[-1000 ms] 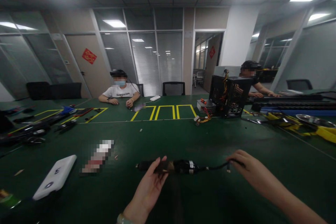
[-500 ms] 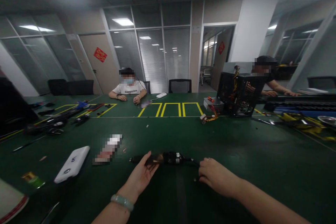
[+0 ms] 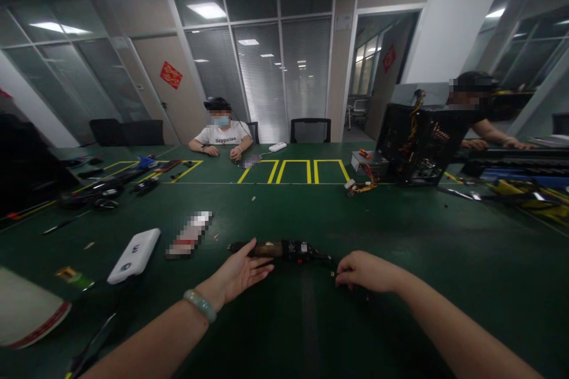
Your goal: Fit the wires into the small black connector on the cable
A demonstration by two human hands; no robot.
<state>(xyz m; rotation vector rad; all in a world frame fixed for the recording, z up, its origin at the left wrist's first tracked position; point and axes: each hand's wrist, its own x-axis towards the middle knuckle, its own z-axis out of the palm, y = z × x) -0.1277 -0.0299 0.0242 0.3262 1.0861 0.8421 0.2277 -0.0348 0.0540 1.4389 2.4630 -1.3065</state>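
Observation:
A black cylindrical tool with a brownish middle band [image 3: 269, 250], like an electric screwdriver, lies across the green table. A thin tip is at its left end and a black cable [image 3: 323, 257] leaves its right end. My left hand [image 3: 242, 272], with a pale green bangle on the wrist, is open beside the tool. Its thumb rests against the tool's left part and its fingers stretch out below the barrel. To the right, my right hand [image 3: 367, 272] has its fingers pinched on the cable, near a small gold-coloured end. Part of the cable is hidden by the hand.
On the left are a white rounded device [image 3: 134, 256], a blurred-out flat item [image 3: 190, 235], a small green-and-gold object [image 3: 74, 278] and a white cup [image 3: 29, 308]. A computer case [image 3: 420, 142] and power supply [image 3: 368, 163] stand at the back right. Two people sit beyond.
My left hand's fingers have opened out from around the tool. My right hand stays pinched at the cable, which has shifted slightly. The whole view has tilted downward.

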